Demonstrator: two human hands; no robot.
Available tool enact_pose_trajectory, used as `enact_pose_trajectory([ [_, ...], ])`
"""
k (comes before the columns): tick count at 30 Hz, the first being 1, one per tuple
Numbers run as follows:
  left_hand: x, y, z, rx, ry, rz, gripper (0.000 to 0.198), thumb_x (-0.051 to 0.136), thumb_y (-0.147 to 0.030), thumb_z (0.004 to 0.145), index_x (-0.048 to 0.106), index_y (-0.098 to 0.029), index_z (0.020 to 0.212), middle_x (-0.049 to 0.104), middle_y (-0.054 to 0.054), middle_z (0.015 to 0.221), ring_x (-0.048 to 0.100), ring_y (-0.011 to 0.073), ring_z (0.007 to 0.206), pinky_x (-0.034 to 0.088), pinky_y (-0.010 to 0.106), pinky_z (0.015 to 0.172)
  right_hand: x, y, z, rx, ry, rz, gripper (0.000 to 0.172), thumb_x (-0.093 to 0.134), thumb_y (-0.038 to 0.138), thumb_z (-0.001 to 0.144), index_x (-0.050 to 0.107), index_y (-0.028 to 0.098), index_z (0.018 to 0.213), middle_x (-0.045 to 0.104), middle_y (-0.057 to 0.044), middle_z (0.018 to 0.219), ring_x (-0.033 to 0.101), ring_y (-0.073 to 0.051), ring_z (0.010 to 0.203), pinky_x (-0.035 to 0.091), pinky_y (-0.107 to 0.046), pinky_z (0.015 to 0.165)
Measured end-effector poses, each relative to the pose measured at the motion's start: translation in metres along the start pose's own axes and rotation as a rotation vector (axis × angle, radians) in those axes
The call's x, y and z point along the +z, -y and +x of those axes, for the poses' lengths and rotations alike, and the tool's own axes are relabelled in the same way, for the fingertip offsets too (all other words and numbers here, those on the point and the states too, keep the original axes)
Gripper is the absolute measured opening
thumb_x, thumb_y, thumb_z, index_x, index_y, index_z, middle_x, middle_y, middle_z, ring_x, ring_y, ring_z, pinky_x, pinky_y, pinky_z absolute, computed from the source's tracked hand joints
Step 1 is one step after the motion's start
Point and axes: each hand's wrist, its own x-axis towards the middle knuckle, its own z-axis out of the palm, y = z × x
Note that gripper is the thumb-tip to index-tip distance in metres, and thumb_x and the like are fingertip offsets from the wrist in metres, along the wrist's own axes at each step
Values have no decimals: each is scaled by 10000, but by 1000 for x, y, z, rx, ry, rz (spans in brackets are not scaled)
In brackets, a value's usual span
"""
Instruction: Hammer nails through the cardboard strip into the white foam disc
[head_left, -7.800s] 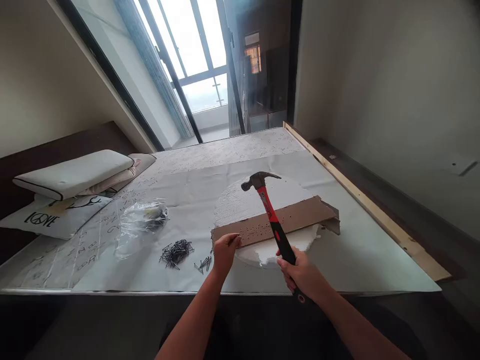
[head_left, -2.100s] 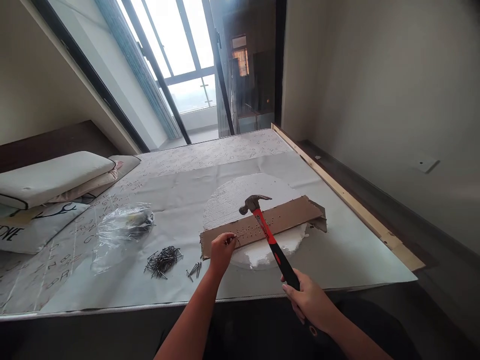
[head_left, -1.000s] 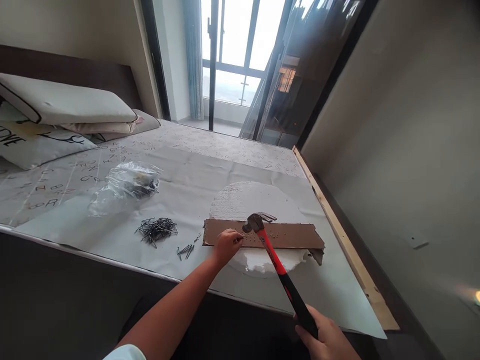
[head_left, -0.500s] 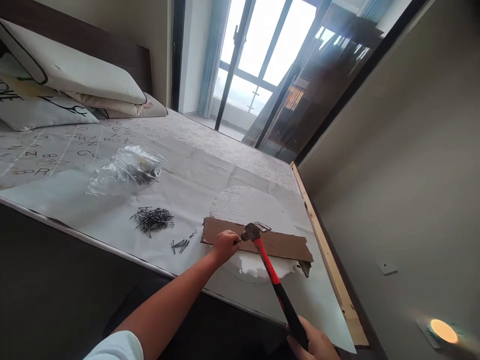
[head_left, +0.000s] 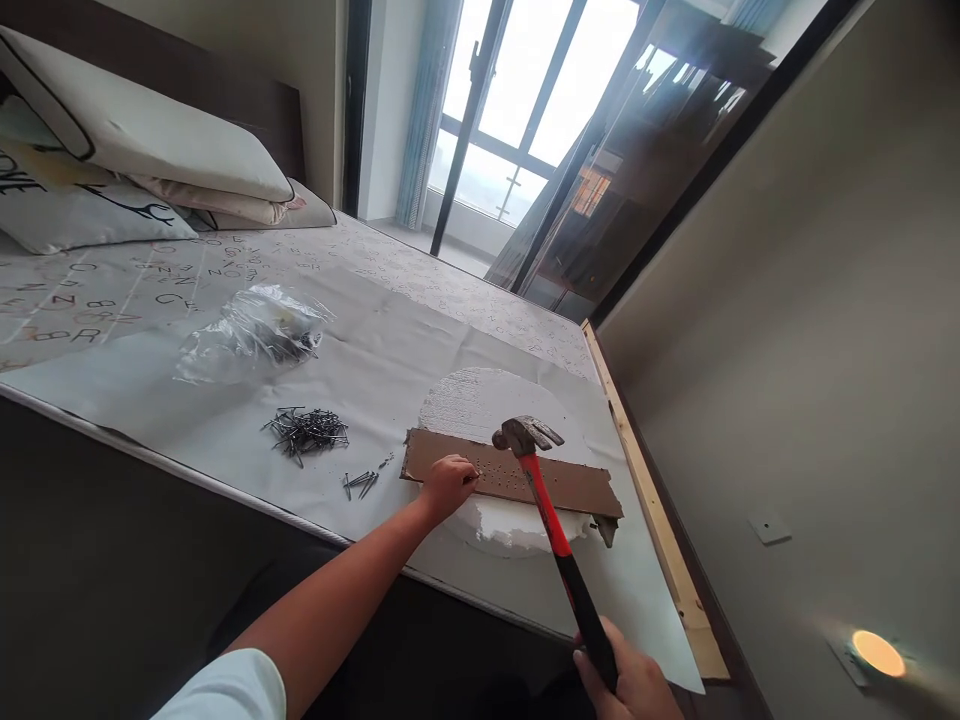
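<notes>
My right hand (head_left: 628, 675) is wrapped round the black grip of a claw hammer (head_left: 551, 525) with a red shaft. The hammer's head hangs above a brown board (head_left: 551, 482), to the right of my other hand. On the board, my left hand (head_left: 450, 480) pinches a nail, mostly hidden by the fingers. Many small holes or nail heads dot the board's middle. Beneath the board lies a round white foam slab (head_left: 487, 395) with a ragged near edge. Several loose nails (head_left: 361, 484) lie left of the board, and a larger pile of nails (head_left: 309, 430) sits farther left.
A clear plastic bag (head_left: 255, 335) with dark contents rests behind the nail pile. A pale sheet (head_left: 375, 345) covers part of the letter-patterned mattress (head_left: 150, 285). Pillows (head_left: 165, 140) are stacked at the far left. A wooden rail (head_left: 649, 495) runs along the right wall.
The hammer's head has lifted away from my left hand, up and to the right. My left hand keeps its pinch at the same spot on the board.
</notes>
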Motion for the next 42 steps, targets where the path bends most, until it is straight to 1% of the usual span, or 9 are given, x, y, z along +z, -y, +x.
enact_pose_trajectory([
  [4,0,2,0,-19,10,38,133,574,-103,691,642,-174,601,640,41,661,576,163,685,408,251,631,1,3,3,24,102,-18,379,390,548,769,522,197,716,581,-37,591,537,-194,546,390,-261,532],
  [10,1,3,0,13,24,6,133,565,-112,706,643,-178,622,645,32,686,573,157,715,407,253,665,0,3,1,40,-19,23,452,354,597,778,547,189,772,602,-54,615,559,-215,581,411,-277,567],
  [15,1,4,0,19,40,54,158,568,-101,694,619,-176,565,611,33,631,558,156,687,405,254,653,7,0,4,8,78,17,375,421,554,745,530,198,696,602,-41,600,558,-202,568,413,-264,554],
  [21,0,4,1,72,42,-4,168,566,-85,693,644,-189,586,616,29,647,562,154,697,428,259,680,5,-6,0,-27,-8,20,389,376,548,787,544,200,750,586,-36,592,540,-200,559,408,-264,540],
  [28,-59,6,10,-74,-231,-81,261,489,-117,740,692,-171,895,665,53,864,597,148,791,467,248,745,20,-6,9,28,175,22,113,438,290,724,469,206,654,578,-17,637,533,-177,625,394,-246,595],
  [33,-107,34,6,-325,-370,28,289,437,-182,768,679,-154,925,672,56,915,601,163,826,464,253,778,17,-4,4,26,157,95,205,432,366,739,521,187,693,590,-30,662,536,-187,641,401,-265,607],
  [36,-122,61,-2,-499,-260,165,308,419,-167,752,672,-150,927,675,70,943,599,187,890,447,262,801,16,0,-1,28,90,187,270,475,448,736,538,188,702,561,-9,605,518,-173,592,407,-261,571],
  [40,-130,94,-16,-805,110,343,213,515,-192,676,673,-169,817,678,102,896,610,224,845,446,274,714,25,12,14,129,178,460,343,440,539,783,484,201,823,353,99,402,340,-98,323,303,-219,352],
  [42,-131,104,-24,-878,197,378,137,580,-213,626,659,-167,729,675,109,795,617,223,792,442,266,683,33,16,29,137,197,630,362,453,560,772,444,206,847,300,132,384,258,-71,281,270,-200,308],
])
